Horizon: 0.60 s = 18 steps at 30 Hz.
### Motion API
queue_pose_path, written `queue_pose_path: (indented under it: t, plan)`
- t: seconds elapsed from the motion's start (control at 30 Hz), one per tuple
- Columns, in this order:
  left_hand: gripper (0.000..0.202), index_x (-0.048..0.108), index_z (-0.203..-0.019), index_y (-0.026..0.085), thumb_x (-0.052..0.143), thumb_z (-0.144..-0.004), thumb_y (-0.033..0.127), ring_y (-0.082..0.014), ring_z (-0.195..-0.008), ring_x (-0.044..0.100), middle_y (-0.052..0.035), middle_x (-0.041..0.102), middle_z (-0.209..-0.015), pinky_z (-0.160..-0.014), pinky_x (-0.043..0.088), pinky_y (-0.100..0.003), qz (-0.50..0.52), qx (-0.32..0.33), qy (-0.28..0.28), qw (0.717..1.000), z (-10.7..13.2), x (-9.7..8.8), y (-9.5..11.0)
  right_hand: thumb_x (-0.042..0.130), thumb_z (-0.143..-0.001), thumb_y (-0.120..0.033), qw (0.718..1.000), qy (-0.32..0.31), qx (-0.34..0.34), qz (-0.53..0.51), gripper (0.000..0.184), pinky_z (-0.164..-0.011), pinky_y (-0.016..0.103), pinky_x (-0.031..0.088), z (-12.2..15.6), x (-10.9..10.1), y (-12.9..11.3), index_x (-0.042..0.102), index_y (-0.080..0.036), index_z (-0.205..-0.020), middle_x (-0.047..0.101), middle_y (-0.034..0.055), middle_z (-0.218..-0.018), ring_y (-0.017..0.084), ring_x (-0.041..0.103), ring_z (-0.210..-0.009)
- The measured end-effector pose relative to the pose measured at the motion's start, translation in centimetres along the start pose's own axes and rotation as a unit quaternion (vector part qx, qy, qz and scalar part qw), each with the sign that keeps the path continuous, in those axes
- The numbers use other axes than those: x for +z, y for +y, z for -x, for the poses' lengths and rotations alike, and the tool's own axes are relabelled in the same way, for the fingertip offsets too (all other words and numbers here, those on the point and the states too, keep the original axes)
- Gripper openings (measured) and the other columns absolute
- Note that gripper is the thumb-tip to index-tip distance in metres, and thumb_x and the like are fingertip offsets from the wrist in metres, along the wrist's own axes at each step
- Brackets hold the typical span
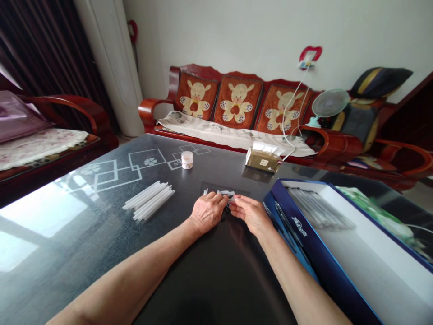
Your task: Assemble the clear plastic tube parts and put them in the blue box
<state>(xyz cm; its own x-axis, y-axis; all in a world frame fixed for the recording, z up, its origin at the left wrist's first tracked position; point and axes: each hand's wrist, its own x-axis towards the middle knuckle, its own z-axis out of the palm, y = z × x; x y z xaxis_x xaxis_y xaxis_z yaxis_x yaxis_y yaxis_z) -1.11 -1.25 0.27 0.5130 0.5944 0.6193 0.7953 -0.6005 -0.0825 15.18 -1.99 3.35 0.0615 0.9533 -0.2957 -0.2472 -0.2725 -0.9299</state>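
My left hand [208, 211] and my right hand [249, 213] meet at the middle of a dark glossy table [101, 243]. Both have their fingers pinched on a small white tube-like piece [227, 194] held between them. A few more small white pieces lie on the table just beyond the fingertips. A bundle of white tubes [149, 201] lies on the table to the left of my left hand. What exactly sits under the fingers is hidden.
An open blue box with a white inside [358, 239], holding several grey tubes, lies at the right. A small white jar [187, 160] and a tan tissue pack [263, 159] stand farther back. A red wooden sofa [237, 104] and a fan [329, 104] are behind the table.
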Motion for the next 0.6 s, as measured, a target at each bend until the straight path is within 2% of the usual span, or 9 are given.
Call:
queue_pose_path:
  t: [0.1,0.17,0.23,0.33,0.43,0.53,0.6]
  plan:
    - [0.023,0.063,-0.108,0.02,0.044,-0.094,0.021,-0.0179,-0.072,0.053,-0.0033,0.061,-0.077,-0.065,0.042,-0.031,-0.003,-0.005,0.014,1.0,-0.2,0.1,-0.2,0.073,-0.064,-0.026,0.999,-0.019,-0.033,0.021,0.024,-0.066,0.028,0.054,-0.2,-0.1,0.2,0.064,-0.016,-0.084,0.072,0.0055,-0.076,0.015,0.067,-0.068]
    - [0.023,0.063,-0.108,0.022,0.045,-0.095,0.024,-0.0187,-0.072,0.052,-0.0031,0.061,-0.075,-0.067,0.041,-0.033,-0.009,-0.01,0.03,0.999,-0.3,0.1,-0.4,0.071,-0.066,-0.031,0.993,-0.03,-0.094,0.057,0.024,-0.067,0.027,0.052,-0.4,-0.2,0.4,0.063,-0.017,-0.083,0.07,0.0027,-0.074,0.014,0.065,-0.066]
    - [0.023,0.064,-0.109,0.024,0.046,-0.095,0.026,-0.0193,-0.074,0.052,-0.0031,0.062,-0.077,-0.07,0.04,-0.034,-0.011,-0.01,0.049,0.999,-0.5,0.0,-0.6,0.069,-0.069,-0.035,0.975,-0.031,-0.171,0.139,0.022,-0.064,0.026,0.05,-0.5,-0.3,0.5,0.062,-0.017,-0.08,0.067,-0.0005,-0.068,0.013,0.062,-0.063]
    - [0.024,0.064,-0.111,0.023,0.046,-0.095,0.027,-0.0192,-0.078,0.053,-0.0043,0.065,-0.085,-0.075,0.039,-0.035,0.004,0.001,0.077,0.997,-0.5,-0.1,-0.7,0.065,-0.076,-0.034,0.916,-0.034,-0.278,0.287,0.018,-0.063,0.024,0.048,-0.3,-0.7,0.3,0.064,-0.018,-0.083,0.066,-0.0013,-0.071,0.013,0.061,-0.065]
    - [0.026,0.063,-0.113,0.019,0.047,-0.095,0.029,-0.0193,-0.079,0.055,-0.0059,0.067,-0.088,-0.077,0.04,-0.035,0.028,0.015,0.089,0.996,-0.5,0.0,-0.8,0.059,-0.082,-0.024,0.833,-0.052,-0.361,0.416,0.016,-0.075,0.026,0.049,0.4,-0.7,-0.4,0.069,-0.02,-0.094,0.069,0.0019,-0.087,0.014,0.064,-0.078]
    - [0.03,0.058,-0.121,0.018,0.047,-0.095,0.029,-0.0198,-0.081,0.057,-0.0071,0.068,-0.094,-0.079,0.04,-0.036,0.047,0.025,0.084,0.995,-0.5,-0.1,-0.8,0.055,-0.085,-0.017,0.747,-0.055,-0.385,0.54,0.018,-0.078,0.026,0.047,1.4,-0.4,-1.5,0.071,-0.02,-0.093,0.067,0.0039,-0.086,0.015,0.063,-0.082]
    - [0.036,0.054,-0.127,0.019,0.049,-0.093,0.031,-0.0233,-0.094,0.058,-0.0099,0.066,-0.109,-0.086,0.04,-0.038,0.054,0.013,0.095,0.994,-0.5,-0.2,-0.8,0.055,-0.085,-0.016,0.718,-0.038,-0.378,0.584,0.019,-0.078,0.026,0.047,1.9,-0.5,-2.6,0.071,-0.02,-0.092,0.065,0.005,-0.085,0.016,0.063,-0.081]
